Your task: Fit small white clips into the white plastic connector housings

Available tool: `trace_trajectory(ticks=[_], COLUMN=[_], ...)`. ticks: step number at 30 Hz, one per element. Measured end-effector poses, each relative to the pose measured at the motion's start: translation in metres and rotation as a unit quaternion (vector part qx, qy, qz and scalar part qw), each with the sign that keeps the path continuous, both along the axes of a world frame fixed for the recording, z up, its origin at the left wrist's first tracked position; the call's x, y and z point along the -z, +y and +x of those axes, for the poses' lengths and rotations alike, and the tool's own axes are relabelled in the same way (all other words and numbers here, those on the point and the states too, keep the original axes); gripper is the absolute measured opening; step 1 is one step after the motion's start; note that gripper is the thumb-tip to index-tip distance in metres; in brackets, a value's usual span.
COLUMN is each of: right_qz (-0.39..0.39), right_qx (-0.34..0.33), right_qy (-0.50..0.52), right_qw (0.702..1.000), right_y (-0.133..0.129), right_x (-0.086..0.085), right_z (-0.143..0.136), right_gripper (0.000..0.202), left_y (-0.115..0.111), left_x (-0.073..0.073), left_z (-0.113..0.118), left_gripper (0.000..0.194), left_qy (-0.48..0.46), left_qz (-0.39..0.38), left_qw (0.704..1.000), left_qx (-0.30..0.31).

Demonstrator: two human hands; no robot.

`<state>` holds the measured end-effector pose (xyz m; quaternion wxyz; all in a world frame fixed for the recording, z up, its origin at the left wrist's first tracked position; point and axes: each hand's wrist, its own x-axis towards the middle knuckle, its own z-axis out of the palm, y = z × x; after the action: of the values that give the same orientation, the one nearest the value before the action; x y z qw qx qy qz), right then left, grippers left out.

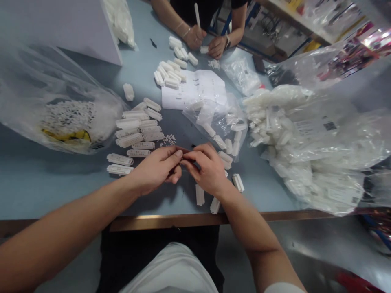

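Observation:
My left hand (161, 166) and my right hand (207, 167) meet above the near part of the blue table (76, 183). Their fingers are pinched close together, and whatever lies between them is too small or hidden to make out. Beside my left hand lie rows of white slotted plastic housings (131, 139). Just beyond the fingertips is a little heap of tiny white pieces (169, 140). Near my right hand, more white plastic parts (238, 182) lie loose, and others spill from an open clear bag (220, 122).
Across the table a person's hands (195, 37) hold a white pen-like tool and a white part. A printed sheet (195, 85) lies mid-table. Large clear bags of white parts (317, 138) crowd the right; a bag of tiny white pieces (70, 116) sits left. The table edge (171, 221) is close to my body.

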<state>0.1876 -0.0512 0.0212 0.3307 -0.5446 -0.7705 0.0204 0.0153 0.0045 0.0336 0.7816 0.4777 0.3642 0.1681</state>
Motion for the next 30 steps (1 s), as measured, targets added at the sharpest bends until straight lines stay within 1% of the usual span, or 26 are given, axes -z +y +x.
trace_trajectory(ticks=[4,7,9,11,13,16,18,19,21,23,25,26,28,30], right_qz=[0.000,0.004,-0.003,-0.029,-0.059,-0.092,-0.111,-0.120,-0.133,-0.151,-0.177,-0.189,-0.206,-0.202], right_qx=[-0.023,-0.032,-0.026,-0.005,0.021,0.033,0.028,0.026,0.022,0.015,0.010,0.006,-0.004,-0.017], right_qy=[0.004,0.039,0.085,0.130,0.157,0.171,0.168,0.164,0.153,0.130,0.093,0.072,0.026,-0.019], right_qw=[1.000,0.999,0.996,0.991,0.986,0.980,0.979,0.979,0.979,0.980,0.980,0.979,0.978,0.979], right_y=[0.000,0.000,-0.001,-0.001,0.000,0.001,0.003,0.004,0.006,0.008,0.008,0.008,0.007,0.007], right_x=[0.000,-0.003,-0.007,-0.009,-0.010,-0.009,-0.008,-0.007,-0.007,-0.008,-0.008,-0.008,-0.007,-0.005], right_z=[0.000,0.002,0.004,0.009,0.015,0.025,0.031,0.034,0.037,0.039,0.040,0.040,0.040,0.040], right_gripper=[0.012,0.010,0.011,0.013,0.014,0.017,0.019,0.020,0.022,0.023,0.023,0.021,0.015,0.009], left_y=[-0.001,-0.001,0.000,0.003,0.006,0.010,0.012,0.011,0.009,0.006,0.003,0.002,0.001,0.001], left_x=[-0.001,0.000,0.001,0.002,0.001,-0.003,-0.005,-0.005,-0.003,0.002,0.008,0.010,0.012,0.012], left_z=[0.001,0.001,0.000,-0.001,-0.004,-0.009,-0.011,-0.012,-0.012,-0.012,-0.011,-0.011,-0.011,-0.011], left_gripper=[0.027,0.031,0.028,0.024,0.023,0.027,0.030,0.031,0.030,0.031,0.034,0.037,0.042,0.044], left_qy=[-0.011,-0.016,-0.010,-0.002,0.021,0.097,0.171,0.207,0.274,0.330,0.382,0.402,0.428,0.436], left_qz=[0.012,0.005,0.002,0.014,0.056,0.162,0.256,0.308,0.412,0.496,0.548,0.562,0.577,0.586], left_qw=[1.000,1.000,1.000,0.999,0.997,0.982,0.952,0.928,0.868,0.800,0.739,0.715,0.685,0.668], left_qx=[0.008,0.002,-0.018,-0.045,-0.054,-0.024,0.003,0.016,0.045,0.070,0.094,0.104,0.124,0.141])
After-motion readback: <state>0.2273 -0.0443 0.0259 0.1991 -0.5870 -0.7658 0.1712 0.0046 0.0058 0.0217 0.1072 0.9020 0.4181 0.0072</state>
